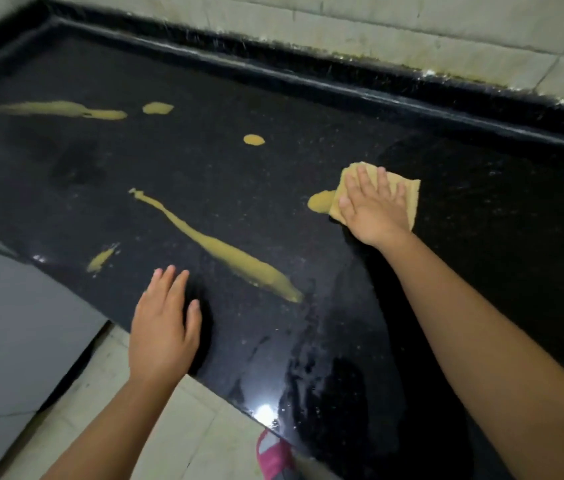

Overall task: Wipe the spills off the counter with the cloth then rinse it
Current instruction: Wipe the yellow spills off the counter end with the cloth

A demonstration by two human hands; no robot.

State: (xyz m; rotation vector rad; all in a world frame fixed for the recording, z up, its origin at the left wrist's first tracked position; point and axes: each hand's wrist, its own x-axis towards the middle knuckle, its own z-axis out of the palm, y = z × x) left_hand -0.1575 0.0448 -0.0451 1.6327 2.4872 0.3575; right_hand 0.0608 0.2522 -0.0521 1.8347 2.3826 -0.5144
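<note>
1. We stand over a black stone counter (308,174) with a raised lip at the back, set against a pale tiled wall (412,19). There is no sink, tap, bowl or bucket in view, so nothing here holds anything, and we cannot tell where the rinsing will be done.

2. The biggest spill is a long yellow streak (225,251) running slantwise across the middle, just beside our left hand (164,327). A second long smear (55,109) lies far off at the back left.

3. Our right hand (374,206) lies flat on the tan cloth (408,195), fingers spread and pressing it down on the counter; it is not closed around the cloth, only bearing on it. The cloth's left edge touches a yellow puddle (322,201).

4. Our left hand rests open near the front edge, fingers apart, holding nothing; it seems to steady us.

5. Smaller spots remain: a blob (157,108) by the far smear, a round drop (253,139) mid-counter, and a thin dash (102,259) near the front edge.

6. To wipe well, we judge it best to keep the palm flat and the pressure even, draw the cloth over the puddle towards us so that it gathers and does not spread, then fold to a clean face before the long streak. Most of the wiping looks still ahead.
</note>
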